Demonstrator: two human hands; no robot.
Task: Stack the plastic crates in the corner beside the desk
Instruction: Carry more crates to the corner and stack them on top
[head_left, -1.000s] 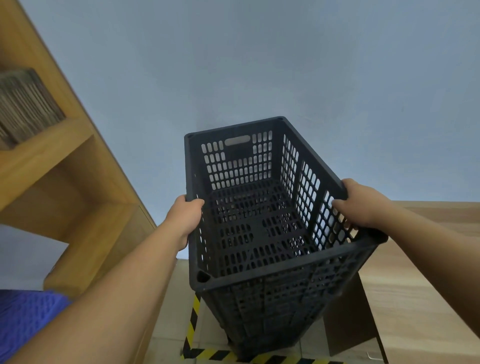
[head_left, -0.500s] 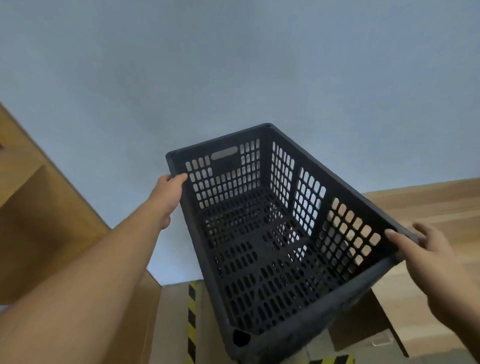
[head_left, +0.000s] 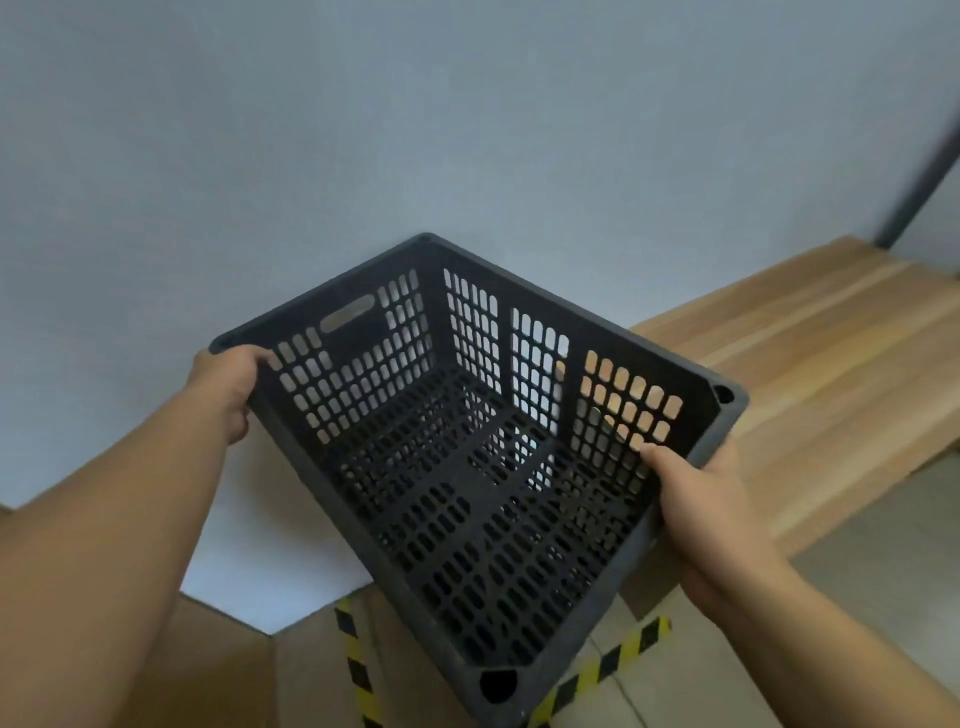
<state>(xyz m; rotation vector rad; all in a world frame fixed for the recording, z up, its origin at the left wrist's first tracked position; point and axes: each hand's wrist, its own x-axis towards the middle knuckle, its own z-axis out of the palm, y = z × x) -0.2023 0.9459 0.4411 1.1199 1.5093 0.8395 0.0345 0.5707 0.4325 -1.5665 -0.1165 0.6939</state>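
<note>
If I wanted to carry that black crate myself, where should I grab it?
Probably by the thick top rim, one hand from each side, as here: the left hand grips a far corner, the right hand the opposite rim. The crate is wide and open-topped, so opposite grips should keep it balanced. The handle slot in one wall looks usable too.

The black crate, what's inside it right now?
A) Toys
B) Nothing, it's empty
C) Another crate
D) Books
B: the black crate shows only its bare slotted floor and walls, while the left hand and the right hand each grip its rim.
</note>
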